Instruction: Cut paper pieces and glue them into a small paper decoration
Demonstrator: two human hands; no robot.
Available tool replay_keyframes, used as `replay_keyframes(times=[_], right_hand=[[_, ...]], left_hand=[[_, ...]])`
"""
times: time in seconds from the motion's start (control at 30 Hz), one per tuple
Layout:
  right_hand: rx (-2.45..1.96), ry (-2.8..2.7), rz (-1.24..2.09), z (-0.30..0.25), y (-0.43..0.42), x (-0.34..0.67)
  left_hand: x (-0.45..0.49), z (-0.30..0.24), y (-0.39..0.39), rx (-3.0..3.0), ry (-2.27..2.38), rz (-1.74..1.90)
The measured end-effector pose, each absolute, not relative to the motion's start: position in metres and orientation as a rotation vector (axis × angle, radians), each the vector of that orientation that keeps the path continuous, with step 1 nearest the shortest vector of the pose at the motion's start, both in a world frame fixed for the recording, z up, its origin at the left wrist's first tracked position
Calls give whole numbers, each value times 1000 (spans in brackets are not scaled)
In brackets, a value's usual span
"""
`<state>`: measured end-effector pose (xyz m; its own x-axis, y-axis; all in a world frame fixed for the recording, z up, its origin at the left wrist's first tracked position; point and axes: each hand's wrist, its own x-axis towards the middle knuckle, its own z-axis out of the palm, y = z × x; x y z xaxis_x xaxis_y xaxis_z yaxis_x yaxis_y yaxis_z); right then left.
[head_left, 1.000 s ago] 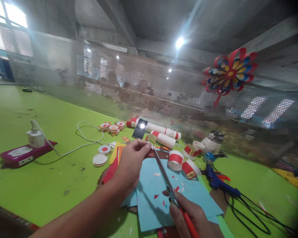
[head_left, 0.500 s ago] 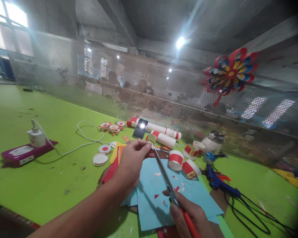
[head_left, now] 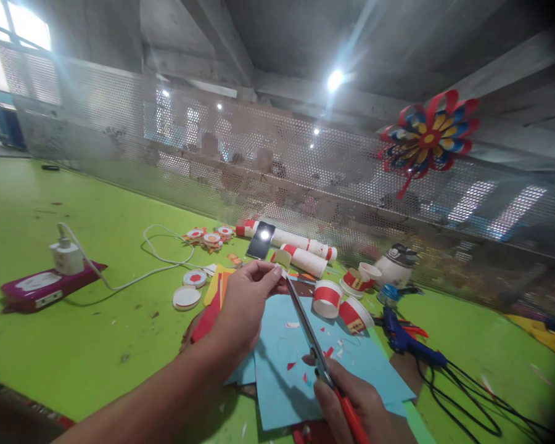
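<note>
White paper piece (head_left: 281, 269) stays pinched by the left hand (head_left: 246, 302) near the blue sheet's (head_left: 282, 333) far edge, red-handled scissors (head_left: 306, 325) grasped in the right hand (head_left: 363, 391), virtually unmoved over the last second, suggesting little cutting progress.

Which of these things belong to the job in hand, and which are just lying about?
Seemingly part of the job:
red-handled metal scissors, in the right hand
small white piece, material unclear, pinched in the left hand
light-blue paper sheet below, with red and white scraps

Seemingly just lying about:
blue glue gun
purple oblong power strip
dark rectangular phone
</note>
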<state>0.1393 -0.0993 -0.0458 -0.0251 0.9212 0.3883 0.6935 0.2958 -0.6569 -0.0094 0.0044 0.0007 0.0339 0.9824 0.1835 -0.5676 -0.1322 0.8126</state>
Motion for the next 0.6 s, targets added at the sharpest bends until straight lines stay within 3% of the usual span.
replay_keyframes(times=[0.23,0.6], right_hand=[[-1491,-1789,305,-45,-100,137],[-1455,-1635,551,-44,-103,129]], left_hand=[[-10,1,4,893,614,1477],[-11,2,5,916,630,1467]])
